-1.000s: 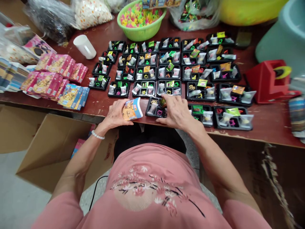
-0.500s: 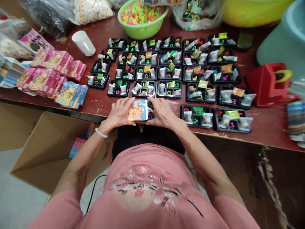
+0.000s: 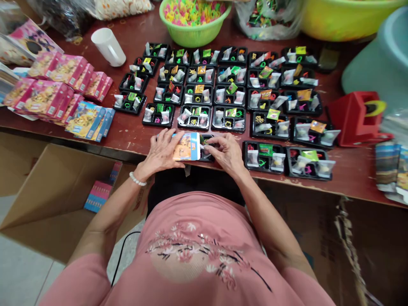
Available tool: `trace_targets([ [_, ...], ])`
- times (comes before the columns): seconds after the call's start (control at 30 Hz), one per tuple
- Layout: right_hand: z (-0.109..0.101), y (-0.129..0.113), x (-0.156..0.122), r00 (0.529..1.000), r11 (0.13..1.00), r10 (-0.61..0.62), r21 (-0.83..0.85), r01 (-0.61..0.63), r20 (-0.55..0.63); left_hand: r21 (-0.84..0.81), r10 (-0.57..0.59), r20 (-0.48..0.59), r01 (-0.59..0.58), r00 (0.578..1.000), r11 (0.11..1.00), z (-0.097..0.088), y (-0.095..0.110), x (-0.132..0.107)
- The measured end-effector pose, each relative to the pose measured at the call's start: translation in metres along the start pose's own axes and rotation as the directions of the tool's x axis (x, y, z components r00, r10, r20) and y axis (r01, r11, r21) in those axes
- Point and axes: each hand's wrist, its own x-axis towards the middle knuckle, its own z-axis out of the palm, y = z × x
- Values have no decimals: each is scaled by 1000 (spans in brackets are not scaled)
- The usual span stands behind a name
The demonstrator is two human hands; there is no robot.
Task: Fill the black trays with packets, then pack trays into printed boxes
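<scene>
My left hand (image 3: pixel 162 149) is closed round a small blue and orange printed carton (image 3: pixel 187 146) at the table's front edge, its thumb along the near side. From the carton's right end sticks out part of a black compartment tray (image 3: pixel 208 156); the rest is hidden inside. My right hand (image 3: pixel 225 153) pinches thumb and forefinger together over this tray, at a small whitish wrapped packet partly covered by the fingers. Just to the right lies another filled black tray (image 3: pixel 264 157) with green and red bits and clear-wrapped packets.
Rows of filled black trays (image 3: pixel 228 119) cover the middle. Pink cartons (image 3: pixel 44 97) and blue cartons (image 3: pixel 85 121) are stacked left, near a white mug (image 3: pixel 108 46). A green basket (image 3: pixel 194 32) stands behind, a red tape dispenser (image 3: pixel 353 119) right. An open cardboard box (image 3: pixel 60 199) sits below left.
My right hand has gone from gripping the carton's right end to pinching at the exposed tray, its wrist shifting right. My left hand still holds the carton. The view has shifted slightly.
</scene>
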Motion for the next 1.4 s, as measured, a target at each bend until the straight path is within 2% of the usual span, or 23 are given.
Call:
trace_targets([
  [0.17,-3,-4,-1,1000,995,24,-96,-24,2,-3,16,-13,-16,1000,1000,0,0,-1],
  [0.27,-4,-7,2,995,995,72,-73,-67,66,1,17,-27,-17,999,1000,1,2,-3],
  [0.33,2,-9,6,988,994,106,29,-110,115,3,21,-33,-21,999,1000,2,3,-3],
  [0.4,11,-12,9,974,959,167,202,-196,154,-4,30,-41,-30,999,1000,3,3,-2],
  [0.43,16,-15,10,958,913,210,311,-263,195,-13,34,-50,-35,998,999,5,3,-2],
  [0.5,25,-22,11,904,754,268,512,-412,333,-49,48,-88,-52,995,997,8,1,-2],
  [0.57,28,-32,8,842,593,219,619,-516,492,-118,77,-164,-97,983,988,11,0,-5],
  [0.6,26,-38,6,821,558,153,637,-532,551,-168,94,-217,-132,972,977,12,1,-8],
  [0.67,15,-52,0,817,606,6,648,-462,577,-287,115,-328,-215,938,934,13,5,-18],
  [0.7,8,-59,-4,850,665,-45,651,-366,524,-356,106,-379,-250,919,901,11,9,-25],
  [0.77,-8,-70,-13,956,793,-104,603,-87,275,-530,-4,-446,-261,895,807,7,22,-42],
  [0.8,-14,-74,-17,983,841,-133,539,44,127,-642,-104,-438,-230,893,731,4,29,-50],
  [0.83,-19,-76,-22,987,868,-160,478,134,13,-760,-210,-391,-186,896,622,2,37,-59],
  [0.87,-22,-76,-26,983,878,-178,447,173,-30,-867,-298,-309,-138,903,479,0,45,-67],
  [0.9,-22,-74,-31,984,874,-179,459,160,-1,-945,-350,-203,-89,915,316,-1,52,-74],
  [0.97,-15,-68,-42,981,820,-132,572,29,140,-1000,-345,-24,-19,938,19,0,65,-86],
  [1.0,-9,-63,-49,977,775,-90,630,-54,194,-997,-335,21,-6,942,-79,2,70,-90],
  [1.03,-3,-59,-56,973,729,-45,673,-122,225,-991,-351,35,-15,936,-136,6,74,-94],
  [1.1,10,-53,-71,974,668,40,719,-190,221,-987,-439,-11,-80,899,-138,14,81,-101],
  [1.17,18,-49,-84,972,648,84,730,-219,218,-986,-526,-109,-159,843,-49,24,86,-107],
  [1.23,21,-46,-93,967,639,86,731,-240,241,-978,-559,-198,-203,805,54,34,90,-113],
  [1.33,19,-42,-98,966,659,51,719,-222,252,-955,-557,-295,-230,777,187,46,95,-120],
  [1.4,15,-37,-98,967,684,17,703,-196,252,-943,-552,-326,-225,767,244,51,95,-122],
])
